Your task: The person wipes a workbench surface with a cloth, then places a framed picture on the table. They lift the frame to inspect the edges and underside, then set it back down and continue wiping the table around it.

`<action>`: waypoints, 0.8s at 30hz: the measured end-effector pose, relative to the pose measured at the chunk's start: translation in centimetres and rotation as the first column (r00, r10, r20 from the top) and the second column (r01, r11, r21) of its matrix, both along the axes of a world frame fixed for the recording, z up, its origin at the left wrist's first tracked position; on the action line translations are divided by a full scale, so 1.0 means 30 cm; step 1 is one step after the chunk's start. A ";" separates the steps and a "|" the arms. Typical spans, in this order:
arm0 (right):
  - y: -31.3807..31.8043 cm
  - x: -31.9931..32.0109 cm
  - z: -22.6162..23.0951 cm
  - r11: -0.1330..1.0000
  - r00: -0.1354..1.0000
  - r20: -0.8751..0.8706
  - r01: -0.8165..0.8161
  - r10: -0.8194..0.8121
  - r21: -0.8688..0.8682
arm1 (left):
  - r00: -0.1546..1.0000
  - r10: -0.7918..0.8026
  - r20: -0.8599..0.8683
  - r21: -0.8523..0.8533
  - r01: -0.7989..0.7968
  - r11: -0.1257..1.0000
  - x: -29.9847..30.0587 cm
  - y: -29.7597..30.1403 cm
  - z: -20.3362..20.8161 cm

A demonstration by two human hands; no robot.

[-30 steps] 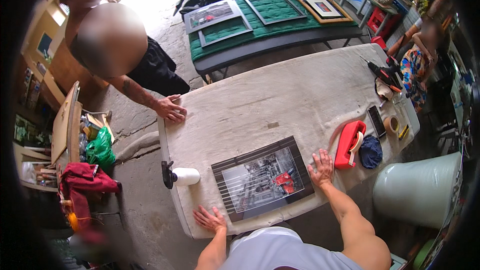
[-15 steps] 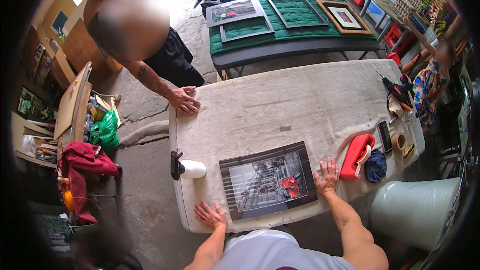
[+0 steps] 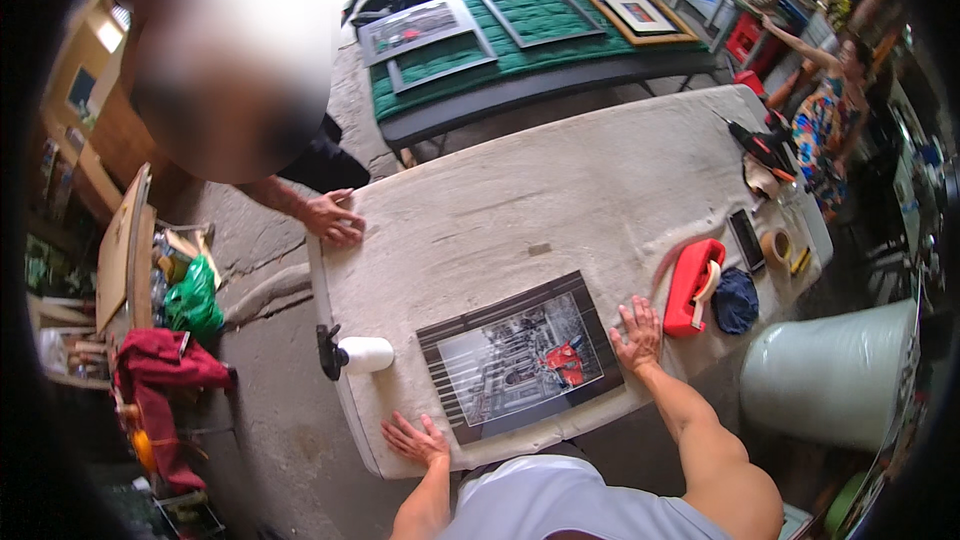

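A black-and-white street picture with a red vehicle and a dark border [image 3: 520, 355] lies on the cloth-covered table [image 3: 470, 230] in front of me. My left hand [image 3: 417, 439] rests on the cloth near the table's front edge, left of the picture's lower corner, fingers spread and holding nothing. Flat on the cloth by the picture's right edge is my right hand [image 3: 637, 335], its fingers apart. A red tape dispenser [image 3: 692, 288] stands just right of that hand. A white spray bottle with a black trigger head [image 3: 366, 354] lies on its side left of the picture.
At the right end are a dark blue cloth bundle [image 3: 737, 301], a phone [image 3: 745, 239], a tape roll [image 3: 775, 246] and a drill [image 3: 758, 147]. Another person's hand [image 3: 333, 218] rests on the far left corner. Beyond, a green-covered table [image 3: 430, 105] bears picture frames [image 3: 540, 13].
The whole view has shifted, with the table sitting farther left. Both my hands stay on the cloth beside the picture. The other person leans farther down, with a hand still on the corner.
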State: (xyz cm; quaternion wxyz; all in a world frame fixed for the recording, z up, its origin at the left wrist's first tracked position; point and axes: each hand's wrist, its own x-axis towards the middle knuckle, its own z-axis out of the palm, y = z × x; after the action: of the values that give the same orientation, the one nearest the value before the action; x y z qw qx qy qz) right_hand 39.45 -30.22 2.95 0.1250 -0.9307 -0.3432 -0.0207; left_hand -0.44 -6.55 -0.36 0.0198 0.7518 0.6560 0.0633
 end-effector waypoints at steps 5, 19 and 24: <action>-0.004 0.002 0.003 1.000 1.000 0.006 0.011 -0.011 0.001 | 0.999 0.011 -0.031 0.031 -0.010 0.999 0.015 0.003 -0.006; -0.008 -0.002 -0.010 0.999 0.999 -0.004 0.032 -0.032 -0.009 | 0.999 0.009 -0.030 0.014 -0.009 1.000 0.000 0.013 -0.024; -0.003 -0.004 0.006 0.999 1.000 -0.013 0.026 -0.026 -0.020 | 0.999 0.016 -0.046 0.021 -0.015 1.000 -0.004 0.012 -0.030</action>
State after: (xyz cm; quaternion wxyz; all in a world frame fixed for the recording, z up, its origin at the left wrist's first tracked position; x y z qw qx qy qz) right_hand 39.32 -30.31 3.14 0.1178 -0.9364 -0.3303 -0.0128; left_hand -0.57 -6.19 -1.26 -0.0034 0.7480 0.6616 0.0528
